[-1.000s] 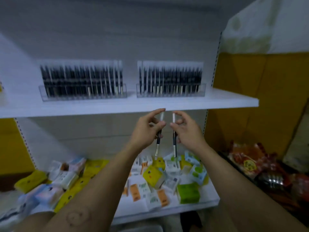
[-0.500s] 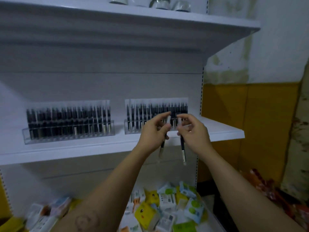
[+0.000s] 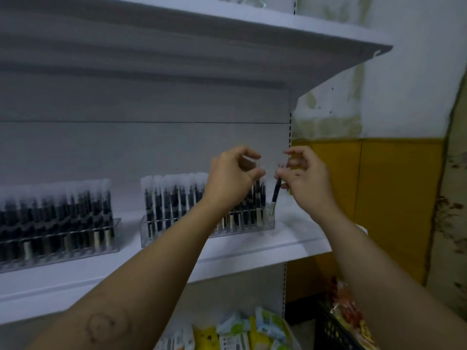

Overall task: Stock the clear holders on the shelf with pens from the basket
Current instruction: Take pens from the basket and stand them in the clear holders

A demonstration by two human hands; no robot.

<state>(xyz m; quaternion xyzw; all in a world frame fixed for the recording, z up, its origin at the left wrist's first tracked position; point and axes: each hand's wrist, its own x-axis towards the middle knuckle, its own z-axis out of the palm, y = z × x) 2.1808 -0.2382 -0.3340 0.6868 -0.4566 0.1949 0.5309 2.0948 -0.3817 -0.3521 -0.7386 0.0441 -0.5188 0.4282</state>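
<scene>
Over the right end of the right-hand holder (image 3: pixel 267 222) is where you had both hands. Your left hand (image 3: pixel 232 178) had its thumb and forefinger pinched on the pale cap of an upright pen (image 3: pixel 258 195) standing near that end, with the other fingers curled in behind. I honestly couldn't tell which slot it sat in, too blurry.

Your right hand (image 3: pixel 307 179), just to the right of the holder's end, pinched the top of a tilted pen (image 3: pixel 276 193) between thumb and forefinger. The rest of its fingers were loosely curled and a bit spread above. That pen leaned top-to-the-right, and its light lower tip was down inside the holder's last compartment.

The rest of the holder was packed with dark pens (image 3: pixel 174 198) with frosted caps. Left of it, with a gap between, sat a second clear holder (image 3: pixel 75 248), also full. Both stood on the white shelf (image 3: pixel 298 238).

Below the right-hand holder, one level down, you had a pile of colourful packets (image 3: pixel 237 329). Below it and to the right was a dark crate (image 3: pixel 328 329) with red-orange wrappers in it.
</scene>
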